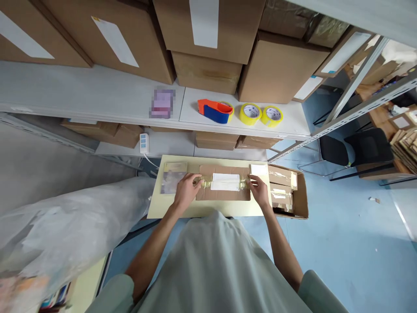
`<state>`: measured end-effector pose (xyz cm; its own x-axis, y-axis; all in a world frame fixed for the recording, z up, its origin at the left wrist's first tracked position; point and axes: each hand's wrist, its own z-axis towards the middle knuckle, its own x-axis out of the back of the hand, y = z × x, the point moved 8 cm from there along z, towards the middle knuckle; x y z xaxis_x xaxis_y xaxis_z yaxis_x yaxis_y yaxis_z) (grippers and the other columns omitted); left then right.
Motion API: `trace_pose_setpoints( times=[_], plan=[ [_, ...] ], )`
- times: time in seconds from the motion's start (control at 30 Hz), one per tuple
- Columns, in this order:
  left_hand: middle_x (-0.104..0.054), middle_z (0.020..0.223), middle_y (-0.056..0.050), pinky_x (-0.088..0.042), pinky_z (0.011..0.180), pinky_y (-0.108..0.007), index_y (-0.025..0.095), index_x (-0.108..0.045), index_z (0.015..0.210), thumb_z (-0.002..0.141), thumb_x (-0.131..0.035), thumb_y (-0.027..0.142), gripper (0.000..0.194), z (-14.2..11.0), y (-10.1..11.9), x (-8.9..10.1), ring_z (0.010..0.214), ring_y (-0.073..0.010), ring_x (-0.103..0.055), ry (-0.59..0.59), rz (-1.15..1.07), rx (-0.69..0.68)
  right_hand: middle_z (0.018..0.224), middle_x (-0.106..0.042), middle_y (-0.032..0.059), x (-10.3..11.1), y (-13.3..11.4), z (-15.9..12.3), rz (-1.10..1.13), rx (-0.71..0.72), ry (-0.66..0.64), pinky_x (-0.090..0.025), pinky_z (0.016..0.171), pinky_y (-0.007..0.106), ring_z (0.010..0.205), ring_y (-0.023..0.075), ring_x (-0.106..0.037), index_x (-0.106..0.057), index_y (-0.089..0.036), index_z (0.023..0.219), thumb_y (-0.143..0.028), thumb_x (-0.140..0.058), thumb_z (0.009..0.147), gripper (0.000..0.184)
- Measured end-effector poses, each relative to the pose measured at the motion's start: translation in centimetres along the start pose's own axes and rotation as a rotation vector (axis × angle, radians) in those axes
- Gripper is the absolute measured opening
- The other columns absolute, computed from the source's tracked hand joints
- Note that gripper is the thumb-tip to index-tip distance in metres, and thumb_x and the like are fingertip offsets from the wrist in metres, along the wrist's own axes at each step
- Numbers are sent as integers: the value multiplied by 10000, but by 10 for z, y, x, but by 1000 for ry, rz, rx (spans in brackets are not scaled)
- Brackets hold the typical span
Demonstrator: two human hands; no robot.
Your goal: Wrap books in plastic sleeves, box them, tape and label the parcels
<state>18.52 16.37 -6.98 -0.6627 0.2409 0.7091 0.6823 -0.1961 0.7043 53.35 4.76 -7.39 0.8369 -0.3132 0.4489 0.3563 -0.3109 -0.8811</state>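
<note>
A flat cardboard package [224, 196] lies on the small cream table, with a white label [225, 179] in its middle and shiny clear tape across it. My left hand [186, 190] pinches its left edge, near the tape. At the opposite edge, my right hand [259, 191] has its thumb and fingers closed on the package's right side. Left of the package, close to my left hand, is a clear plastic sleeve [171, 181]. A small white stack of labels or paper [258, 169] sits just beyond my right hand.
The cream table [163, 208] stands against a grey shelf [130, 98] carrying large cartons [208, 26], an orange-and-blue tape dispenser [215, 111] and yellow tape rolls [250, 114]. An open carton [301, 200] of taped packages is at right. A big plastic bag [81, 217] bulges at left.
</note>
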Motion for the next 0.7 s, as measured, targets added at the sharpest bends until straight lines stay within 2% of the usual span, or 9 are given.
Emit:
trace_pose_setpoints(
  times=[0.27, 0.47, 0.6, 0.7],
  plan=[
    [-821, 1253, -121, -644, 931, -397, 223, -806, 1194, 1046, -647, 387, 273, -2, 9, 4, 970, -280, -827, 65, 32, 23, 1252, -862, 200, 12, -9, 0, 33, -17, 92, -716, 951, 533, 1077, 367, -847, -806, -204, 1193, -835, -771, 895, 698],
    [-837, 1215, -117, -645, 943, -396, 238, -809, 1109, 1011, -679, 345, 195, 8, 1, 3, 998, -290, -829, 60, 49, 61, 1152, -877, 196, -3, 7, -3, 50, -84, 99, -729, 883, 528, 1053, 391, -863, -785, -213, 1135, -900, -769, 843, 747],
    [-841, 1183, -89, -649, 869, -368, 257, -803, 1044, 990, -721, 381, 158, 14, -5, 4, 880, -255, -831, 55, -17, 75, 1081, -882, 189, -11, 10, -1, 41, -62, 108, -731, 874, 536, 1028, 392, -869, -770, -230, 1114, -915, -706, 893, 723],
    [-834, 1149, -81, -642, 823, -355, 255, -795, 1014, 976, -733, 370, 136, 15, -7, 5, 835, -242, -830, 74, -33, 96, 1119, -878, 208, -12, 6, 2, -7, -18, 101, -729, 891, 559, 1029, 400, -871, -770, -229, 1130, -913, -659, 933, 721]
  ],
)
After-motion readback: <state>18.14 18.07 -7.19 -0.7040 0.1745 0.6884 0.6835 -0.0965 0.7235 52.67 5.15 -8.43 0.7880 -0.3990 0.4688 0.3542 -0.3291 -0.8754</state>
